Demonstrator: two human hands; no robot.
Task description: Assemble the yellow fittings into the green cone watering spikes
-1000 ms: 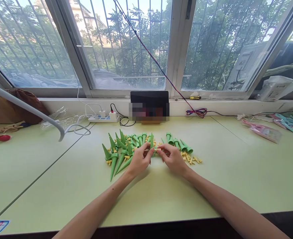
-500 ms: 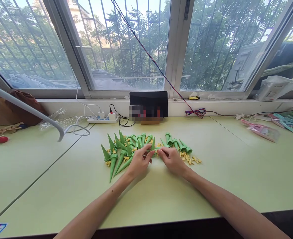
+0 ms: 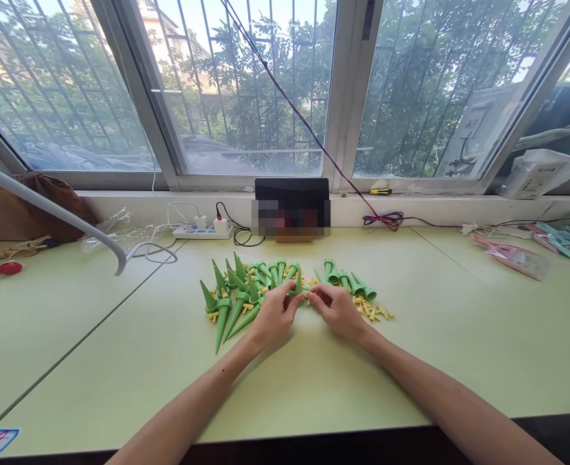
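My left hand (image 3: 279, 311) is closed around a green plastic watering spike (image 3: 298, 281), whose pointed end sticks up. My right hand (image 3: 336, 309) is closed in a pinch right beside it, its fingertips on a small yellow piece (image 3: 306, 294), mostly hidden by the fingers. On the left and behind the hands lies a pile of green cone spikes (image 3: 221, 323) with yellow T-shaped pieces among them. More loose green spikes (image 3: 362, 287) lie to the right, with loose yellow pieces (image 3: 372, 310) in front of them.
At the back stands a dark tablet (image 3: 292, 194), partly blurred. A white power strip (image 3: 202, 232) with cables is to its left. A white curved arm (image 3: 72, 219) reaches in from the left. Pink and teal packages (image 3: 508, 257) lie at the far right, below the windows.
Both hands stay close together over the same spot, with only small finger movements. The whole view has shifted slightly.
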